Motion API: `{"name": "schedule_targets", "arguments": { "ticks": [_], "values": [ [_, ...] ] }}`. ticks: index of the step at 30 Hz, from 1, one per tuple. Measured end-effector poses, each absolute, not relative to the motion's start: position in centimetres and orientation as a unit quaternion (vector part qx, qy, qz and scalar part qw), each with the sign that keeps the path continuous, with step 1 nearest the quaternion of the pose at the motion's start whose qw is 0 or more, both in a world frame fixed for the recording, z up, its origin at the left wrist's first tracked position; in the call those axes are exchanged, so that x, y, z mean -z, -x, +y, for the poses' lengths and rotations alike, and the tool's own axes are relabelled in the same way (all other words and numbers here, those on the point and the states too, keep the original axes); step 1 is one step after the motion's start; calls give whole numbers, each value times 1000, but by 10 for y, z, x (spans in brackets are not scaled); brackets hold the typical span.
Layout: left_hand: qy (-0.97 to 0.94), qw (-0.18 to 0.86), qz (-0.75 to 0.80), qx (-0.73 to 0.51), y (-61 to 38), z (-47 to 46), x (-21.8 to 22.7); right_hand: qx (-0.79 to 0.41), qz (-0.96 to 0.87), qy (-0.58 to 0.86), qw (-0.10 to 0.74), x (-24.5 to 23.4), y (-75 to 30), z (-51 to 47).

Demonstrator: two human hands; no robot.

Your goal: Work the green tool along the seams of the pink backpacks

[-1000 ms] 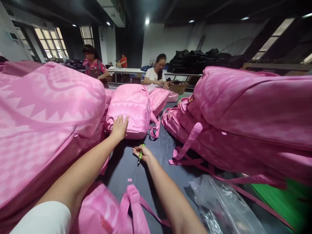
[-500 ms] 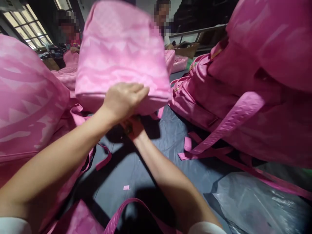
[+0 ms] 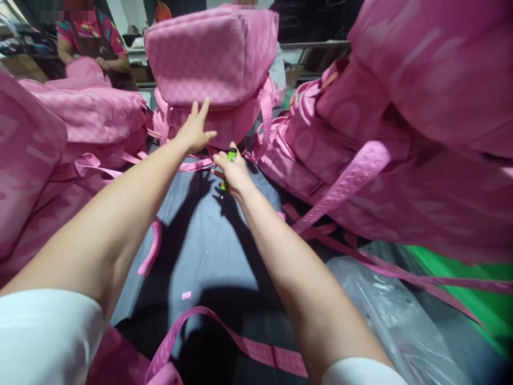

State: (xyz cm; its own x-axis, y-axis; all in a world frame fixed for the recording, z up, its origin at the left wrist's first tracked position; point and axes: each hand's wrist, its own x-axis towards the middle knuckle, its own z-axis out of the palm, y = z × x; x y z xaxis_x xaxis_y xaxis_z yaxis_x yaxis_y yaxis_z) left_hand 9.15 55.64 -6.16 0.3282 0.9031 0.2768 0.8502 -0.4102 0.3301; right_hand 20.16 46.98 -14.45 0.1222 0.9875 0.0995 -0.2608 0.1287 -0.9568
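A pink checkered backpack (image 3: 200, 64) rests on its own straps and other pink fabric in front of me. My left hand (image 3: 196, 131) is open just before its lower edge, fingers spread, holding nothing. Just to the right and lower, my right hand (image 3: 235, 170) keeps a slim bright green tool with a black end (image 3: 232, 155) against its palm, while some fingers stretch out. What kind of tool it is cannot be made out. Pink straps (image 3: 196, 166) lie beyond my right fingertips, below the backpack.
Large pink backpacks (image 3: 401, 176) pile up at the right, more pink bags (image 3: 92, 115) at the left. A clear plastic bag (image 3: 385, 310) and green sheet (image 3: 452, 289) lie lower right. A loose strap (image 3: 248, 347) crosses the front of the grey cloth (image 3: 200, 235). A person (image 3: 94, 48) works behind.
The backpack that both hands were holding up has been set down farther away and let go. My left hand has opened; the green tool in my right hand now shows.
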Motion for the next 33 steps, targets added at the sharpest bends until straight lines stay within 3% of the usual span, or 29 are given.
{"name": "schedule_targets", "arguments": {
  "ticks": [4, 8, 14, 17, 21, 24, 28, 33],
  "values": [
    [-825, 58, 522, -210, -66, 526, 56, -538, -411, 468, 568, 140, -210, 380],
    [-844, 107, 490, -192, -34, 443, 41, -580, -459, 498, 452, 136, -231, 269],
    [-834, 253, 464, -158, 75, 208, 22, -654, -537, 484, 223, 146, -273, 82],
    [-776, 320, 523, -145, 147, 85, 47, -635, -567, 503, 148, 162, -274, 10],
    [-676, 228, 682, -158, 197, 13, 106, -493, -622, 572, 206, 194, -234, -31],
    [-654, 196, 711, -169, 189, 1, 98, -393, -619, 627, 265, 199, -210, -43],
    [-714, 81, 639, -274, 159, -34, -2, -342, -580, 603, 429, 141, -219, -58],
    [-702, -128, 551, -432, 126, -92, -121, -125, -536, 550, 628, 28, -231, -43]
  ]
}}
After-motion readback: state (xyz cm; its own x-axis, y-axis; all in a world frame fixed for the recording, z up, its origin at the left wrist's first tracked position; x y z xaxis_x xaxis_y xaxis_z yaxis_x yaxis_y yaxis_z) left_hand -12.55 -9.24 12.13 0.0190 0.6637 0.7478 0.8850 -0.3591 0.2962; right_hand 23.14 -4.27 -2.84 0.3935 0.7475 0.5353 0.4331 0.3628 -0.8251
